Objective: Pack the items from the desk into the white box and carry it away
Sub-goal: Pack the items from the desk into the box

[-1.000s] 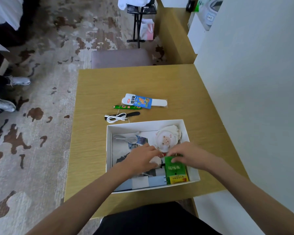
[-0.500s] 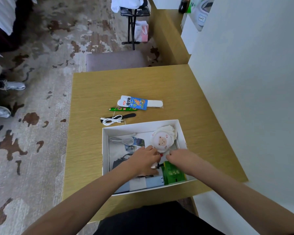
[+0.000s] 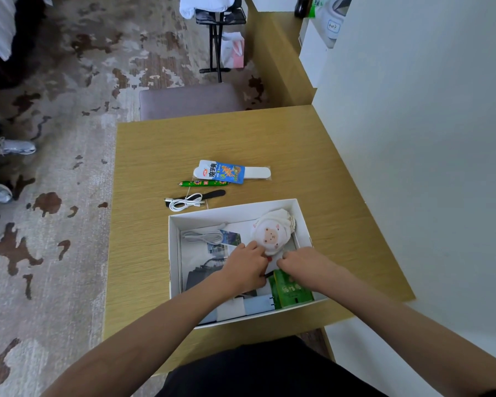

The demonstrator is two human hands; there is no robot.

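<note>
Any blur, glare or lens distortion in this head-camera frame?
Head view: soft, even light, no glare; wide-angle bending shows at the wooden desk edges; the hands, left and right, look slightly soft inside the white cardboard box.

A grey stool (image 3: 188,100) stands at the desk's far edge. Beyond it a black stand (image 3: 219,38) carries a white cloth (image 3: 204,4), with a pink-and-white bag (image 3: 233,50) beside its legs. On the patterned carpet (image 3: 55,196) at far left are two silver shoes (image 3: 15,147).
</note>
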